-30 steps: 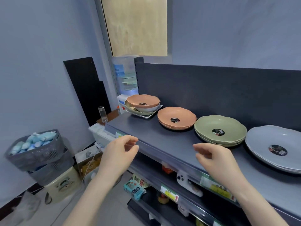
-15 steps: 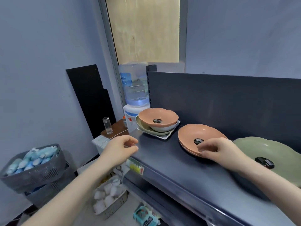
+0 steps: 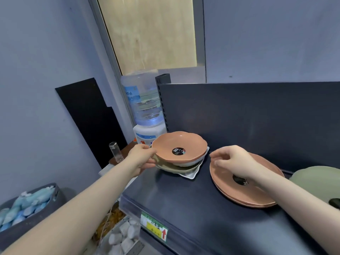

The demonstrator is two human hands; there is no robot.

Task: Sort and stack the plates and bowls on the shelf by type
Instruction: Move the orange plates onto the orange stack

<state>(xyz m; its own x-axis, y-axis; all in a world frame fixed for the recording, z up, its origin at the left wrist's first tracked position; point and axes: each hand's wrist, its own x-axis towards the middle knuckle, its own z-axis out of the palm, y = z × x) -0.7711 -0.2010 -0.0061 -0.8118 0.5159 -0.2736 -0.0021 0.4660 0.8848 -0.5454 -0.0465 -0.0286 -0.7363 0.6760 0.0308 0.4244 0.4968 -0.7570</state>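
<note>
Most of the sorting on this dark shelf point(image 3: 184, 205) looks done already, from where I'm standing. Biggest stuff first: there's a neat stack of terracotta plates point(image 3: 244, 188) sitting mid-shelf toward the back panel, and just beside it at the right edge of view a green plate stack point(image 3: 318, 179), only partly visible.

What's left is the mixed pile at the shelf's left end, near the back corner. Bottom up: a white square plate point(image 3: 193, 173), a green plate point(image 3: 176, 169) on that, a white bowl point(image 3: 187, 162), and a terracotta bowl point(image 3: 179, 149) on top with a black sticker inside.

The left hand point(image 3: 140, 159) is pinching the near-left rim of that terracotta bowl, thumb on top. The right hand point(image 3: 233, 161) hovers loosely curled over the terracotta plates, holding nothing, not quite touching the pile.

My guess: that pile still needs pulling apart piece by piece, so maybe three quarters done.
</note>
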